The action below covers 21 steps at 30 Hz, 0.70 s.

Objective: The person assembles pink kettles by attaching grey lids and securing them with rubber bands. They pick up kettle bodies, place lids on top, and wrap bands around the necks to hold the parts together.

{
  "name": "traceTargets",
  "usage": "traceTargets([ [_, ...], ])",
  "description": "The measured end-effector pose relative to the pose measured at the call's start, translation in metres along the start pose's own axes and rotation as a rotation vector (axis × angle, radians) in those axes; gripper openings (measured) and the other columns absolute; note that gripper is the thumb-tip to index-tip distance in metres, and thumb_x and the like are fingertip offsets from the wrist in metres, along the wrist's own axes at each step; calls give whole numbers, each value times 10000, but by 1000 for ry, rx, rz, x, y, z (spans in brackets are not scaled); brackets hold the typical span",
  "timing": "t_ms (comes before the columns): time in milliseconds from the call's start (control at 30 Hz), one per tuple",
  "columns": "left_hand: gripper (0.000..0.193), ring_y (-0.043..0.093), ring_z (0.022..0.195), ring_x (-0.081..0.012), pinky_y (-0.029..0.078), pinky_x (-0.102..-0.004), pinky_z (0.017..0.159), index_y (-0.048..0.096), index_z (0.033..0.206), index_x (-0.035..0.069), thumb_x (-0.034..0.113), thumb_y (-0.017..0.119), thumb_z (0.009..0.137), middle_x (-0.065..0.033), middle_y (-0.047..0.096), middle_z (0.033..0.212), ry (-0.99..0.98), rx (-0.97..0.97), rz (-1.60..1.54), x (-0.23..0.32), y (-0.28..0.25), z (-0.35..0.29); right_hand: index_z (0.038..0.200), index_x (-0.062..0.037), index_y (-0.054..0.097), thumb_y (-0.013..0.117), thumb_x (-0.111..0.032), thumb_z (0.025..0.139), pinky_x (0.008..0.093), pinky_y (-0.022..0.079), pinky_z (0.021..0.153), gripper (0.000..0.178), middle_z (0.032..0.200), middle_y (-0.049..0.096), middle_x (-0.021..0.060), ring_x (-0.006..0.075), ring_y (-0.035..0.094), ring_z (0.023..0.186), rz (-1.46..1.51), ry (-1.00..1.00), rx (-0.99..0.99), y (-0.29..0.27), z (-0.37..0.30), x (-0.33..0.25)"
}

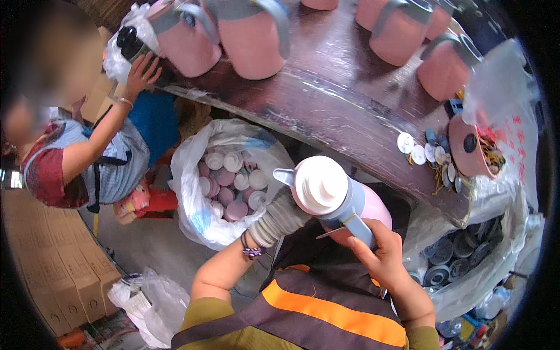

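Leaning just right of the frame's centre, the jug [350, 199] has its white lid [319, 186] toward the upper left and its long axis slanting down to the right, the spout [284, 176] pointing left and the handle [357, 231] toward the lower right. The right hand [380, 249] is clasped on that handle, while the gloved left hand [282, 221] is nearer the lid, fingers hidden behind it, so whether they grip I cannot tell. Farther out, a bag [188, 210] of parts [236, 181] sits left of centre, and the worktop [326, 76] crosses the upper right.
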State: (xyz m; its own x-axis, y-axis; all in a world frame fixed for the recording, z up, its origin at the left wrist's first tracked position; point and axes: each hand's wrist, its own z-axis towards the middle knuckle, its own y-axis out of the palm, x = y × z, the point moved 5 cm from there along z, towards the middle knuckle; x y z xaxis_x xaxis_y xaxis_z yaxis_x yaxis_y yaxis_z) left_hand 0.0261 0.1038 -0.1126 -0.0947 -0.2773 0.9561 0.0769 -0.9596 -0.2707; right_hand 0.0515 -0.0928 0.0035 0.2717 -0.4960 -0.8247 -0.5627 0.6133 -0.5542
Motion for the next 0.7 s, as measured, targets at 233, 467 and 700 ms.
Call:
traceTargets([
  [233, 815, 454, 1264, -249, 332, -389, 1077, 407, 1362, 37, 299, 782, 687, -125, 486, 1359, -3, -275, -104, 63, -5, 30, 1061, -41, 623, 722, -234, 819, 330, 529, 642, 325, 837, 684, 133, 260, 688, 725, 10, -111, 157, -20, -18, 10],
  [467, 1127, 402, 1279, -223, 283, -382, 1087, 225, 1469, 32, 340, 871, 598, -99, 470, 1341, 157, -226, -565, 70, 11, 56, 1033, -63, 644, 730, -242, 805, 343, 521, 600, 302, 806, 672, 122, 282, 666, 657, -138, -156, 151, -29, -18, 9],
  [700, 945, 500, 1160, -344, 394, -430, 1004, 402, 1376, 67, 341, 860, 595, -179, 492, 1268, 391, -181, 340, 109, -10, 61, 1031, -56, 642, 730, -254, 807, 343, 521, 594, 312, 783, 667, 130, 279, 665, 646, 46, -111, 169, -34, -12, 3],
])
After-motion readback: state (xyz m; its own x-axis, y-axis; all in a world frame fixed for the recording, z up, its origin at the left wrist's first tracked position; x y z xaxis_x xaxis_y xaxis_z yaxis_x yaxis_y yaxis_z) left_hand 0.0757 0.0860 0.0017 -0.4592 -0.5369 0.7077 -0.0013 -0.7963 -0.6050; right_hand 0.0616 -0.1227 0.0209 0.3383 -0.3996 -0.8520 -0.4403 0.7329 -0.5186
